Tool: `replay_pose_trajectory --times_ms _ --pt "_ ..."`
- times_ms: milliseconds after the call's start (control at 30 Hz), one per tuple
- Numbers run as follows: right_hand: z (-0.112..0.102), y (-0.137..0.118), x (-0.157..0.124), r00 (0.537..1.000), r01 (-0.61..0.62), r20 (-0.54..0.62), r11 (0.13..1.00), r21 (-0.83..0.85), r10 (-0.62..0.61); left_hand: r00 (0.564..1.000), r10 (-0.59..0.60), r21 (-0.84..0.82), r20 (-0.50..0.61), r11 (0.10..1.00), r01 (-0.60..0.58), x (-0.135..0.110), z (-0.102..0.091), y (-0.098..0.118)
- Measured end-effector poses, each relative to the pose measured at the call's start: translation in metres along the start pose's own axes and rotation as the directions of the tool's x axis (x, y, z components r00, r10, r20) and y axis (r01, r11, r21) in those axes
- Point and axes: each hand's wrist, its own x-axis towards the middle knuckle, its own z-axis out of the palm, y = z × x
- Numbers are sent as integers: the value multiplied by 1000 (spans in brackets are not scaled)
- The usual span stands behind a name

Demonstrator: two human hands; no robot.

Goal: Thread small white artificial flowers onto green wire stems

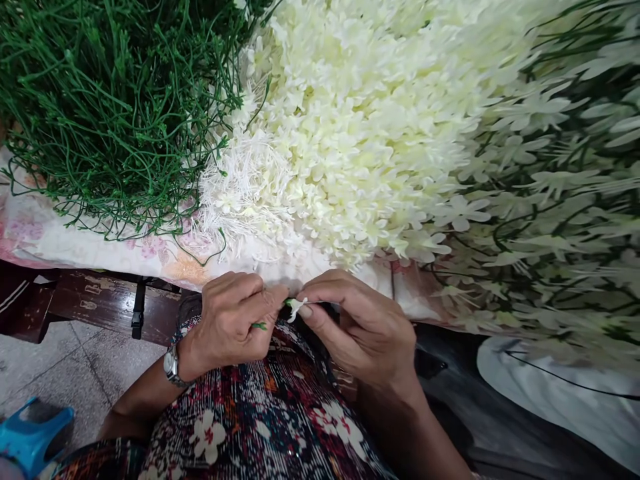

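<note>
My left hand (233, 320) is closed in a pinch on a thin green plastic stem (259, 326), whose tip shows below the fingers. My right hand (357, 323) is closed on a small cream artificial flower (296, 307). Both hands meet at the table's front edge, above my lap in a flowered dress (260, 420). A watch (171, 366) sits on my left wrist. Behind the hands lies a big heap of cream flower petals (360, 127). At the far left is a tangle of green stems (115, 107).
A pile of finished flower sprigs (555, 200) fills the right side. Everything rests on a pink patterned cloth (55, 233) over a dark wooden table edge (105, 300). A blue plastic stool (30, 440) stands on the tiled floor at bottom left. White fabric (550, 393) lies at lower right.
</note>
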Motion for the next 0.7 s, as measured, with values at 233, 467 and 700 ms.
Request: replay_pose_trajectory --times_ms 233,467,700 --pt "1 1 -2 995 101 1 991 -90 -102 999 -9 -72 47 997 13 2 -1 0" --pt "5 3 -6 989 139 -36 981 -132 -145 999 -8 -111 47 994 13 2 2 -1" --pt "8 7 -10 990 130 -40 987 -99 -135 996 -22 -101 83 994 30 3 4 0"
